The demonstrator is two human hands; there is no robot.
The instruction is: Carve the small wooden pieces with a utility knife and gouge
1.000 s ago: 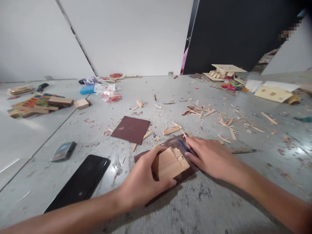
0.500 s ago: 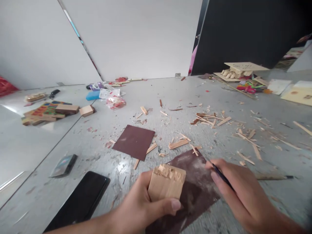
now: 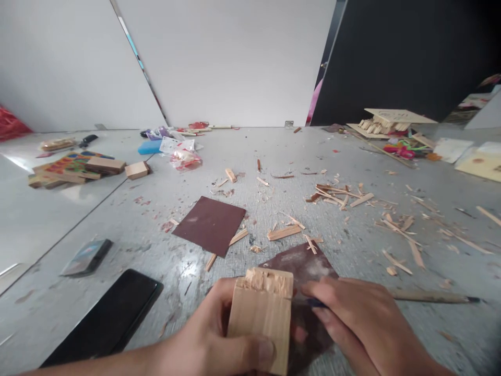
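A pale wooden block (image 3: 261,318) is held in my left hand (image 3: 215,331), thumb across its near face and fingers around its left side. The block's top end is rough and chipped, while the face below looks smooth. My right hand (image 3: 360,318) pinches a slim carving knife (image 3: 315,302) with a dark handle. Its thin tip points left and reaches the block's right edge, just under the rough part; whether it cuts in, I cannot tell. Beneath both hands lies a dusty brown sheet of sandpaper (image 3: 297,263), partly hidden.
Another sandpaper sheet (image 3: 211,224) lies farther forward. A black phone (image 3: 105,318) and a small flat packet (image 3: 86,258) are on the left. Wood shavings (image 3: 340,194) litter the table, and a wooden-handled tool (image 3: 430,296) rests at right. Small blocks (image 3: 136,169) sit back left.
My right hand has moved left, bringing the knife tip to the block's edge. My left hand has tipped the block more upright and shifted slightly left. The camera view has shifted a little.
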